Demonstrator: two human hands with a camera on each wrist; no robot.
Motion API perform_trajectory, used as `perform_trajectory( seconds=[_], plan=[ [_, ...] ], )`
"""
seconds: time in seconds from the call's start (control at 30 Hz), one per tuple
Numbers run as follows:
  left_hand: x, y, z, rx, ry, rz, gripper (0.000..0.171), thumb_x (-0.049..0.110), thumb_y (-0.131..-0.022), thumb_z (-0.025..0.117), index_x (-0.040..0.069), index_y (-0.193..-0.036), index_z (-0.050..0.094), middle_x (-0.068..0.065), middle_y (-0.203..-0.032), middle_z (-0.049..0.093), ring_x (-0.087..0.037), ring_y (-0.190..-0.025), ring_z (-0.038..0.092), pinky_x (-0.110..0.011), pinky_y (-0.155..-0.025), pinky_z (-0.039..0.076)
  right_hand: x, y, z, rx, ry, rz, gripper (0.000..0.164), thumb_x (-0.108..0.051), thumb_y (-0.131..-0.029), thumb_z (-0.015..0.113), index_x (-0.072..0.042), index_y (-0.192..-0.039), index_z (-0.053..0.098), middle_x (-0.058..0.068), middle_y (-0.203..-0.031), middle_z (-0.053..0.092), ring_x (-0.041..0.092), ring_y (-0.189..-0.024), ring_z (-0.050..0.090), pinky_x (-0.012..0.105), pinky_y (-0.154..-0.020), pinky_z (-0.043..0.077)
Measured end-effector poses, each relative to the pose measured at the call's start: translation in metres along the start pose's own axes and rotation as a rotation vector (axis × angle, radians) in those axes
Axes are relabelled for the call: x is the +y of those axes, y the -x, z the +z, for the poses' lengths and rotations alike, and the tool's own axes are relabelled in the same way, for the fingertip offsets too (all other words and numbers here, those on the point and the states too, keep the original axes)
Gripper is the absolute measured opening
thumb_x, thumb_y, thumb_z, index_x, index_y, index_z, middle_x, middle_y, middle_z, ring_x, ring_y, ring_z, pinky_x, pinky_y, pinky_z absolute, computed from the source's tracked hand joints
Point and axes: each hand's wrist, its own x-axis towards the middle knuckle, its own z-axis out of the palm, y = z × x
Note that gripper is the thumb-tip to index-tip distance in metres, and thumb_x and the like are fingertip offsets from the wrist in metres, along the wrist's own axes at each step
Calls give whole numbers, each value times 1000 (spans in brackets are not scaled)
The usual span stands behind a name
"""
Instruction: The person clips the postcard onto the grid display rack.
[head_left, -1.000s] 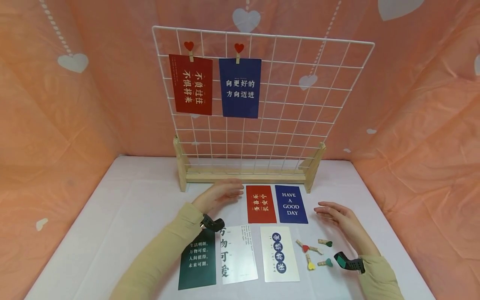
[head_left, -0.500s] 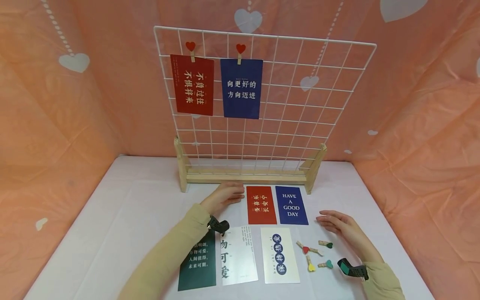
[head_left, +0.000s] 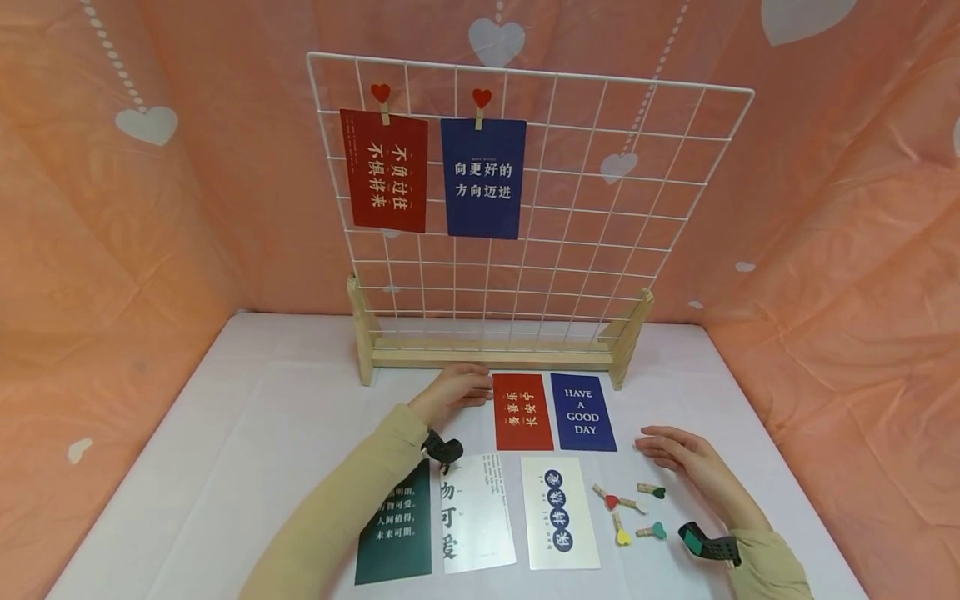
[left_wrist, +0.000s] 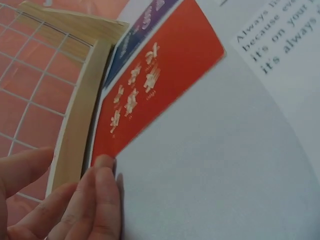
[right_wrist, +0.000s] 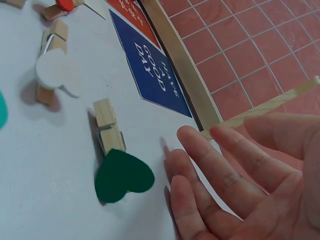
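The left hand [head_left: 453,393] holds its fingers loosely extended, several close together. Their tips are at the edge of the red card [head_left: 522,412] on the table; contact cannot be confirmed. The blue card [head_left: 584,412] lies beyond it, farther from these fingers. The right hand [head_left: 693,467] has its fingers slightly apart, gripping nothing; the dark green heart clothespin [right_wrist: 122,175] lies just beside them.

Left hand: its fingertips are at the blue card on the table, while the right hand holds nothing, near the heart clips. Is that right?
Not quite. The left hand has its fingertips at the red card, as the left wrist view shows. The right hand does hold nothing, near the heart clips.
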Motion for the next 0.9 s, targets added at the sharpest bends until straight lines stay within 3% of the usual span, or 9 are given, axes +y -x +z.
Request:
perform_trajectory(
  seconds=[0.17, 0.37, 0.67, 0.9],
  plan=[
    [-2, -6, 3, 25, -22, -14, 43, 5, -93, 62, -6, -133, 49, -21, -107, 64, -20, -80, 67, -29, -74, 57, 2, 0, 1, -1, 6, 4, 46, -21, -103, 44, 11, -135, 42, 25, -127, 56, 10, -108, 59, 21, -91, 48],
    [-3, -9, 5, 40, -79, -2, 42, 5, -92, 62, -4, -131, 51, -18, -101, 65, -21, -78, 67, -31, -73, 57, 2, 0, 1, -5, 24, -2, 48, -24, -102, 46, 11, -134, 44, 24, -126, 57, 8, -108, 59, 20, -91, 47],
    [-3, -12, 5, 31, -51, -5, 41, 2, -89, 65, -5, -128, 54, -17, -101, 66, -17, -75, 66, -29, -71, 57, 2, -1, 2, 6, 43, 23, 49, -27, -101, 49, 9, -134, 46, 21, -125, 59, 6, -107, 59, 18, -90, 46],
    [-3, -12, 11, 85, -45, 11, 38, -1, -87, 67, -7, -124, 57, -16, -94, 68, -16, -70, 67, -26, -64, 57, 3, -2, 2, 16, 48, 42, 50, -29, -101, 50, 7, -135, 46, 20, -127, 59, 6, -108, 58, 17, -90, 45]
  ],
)
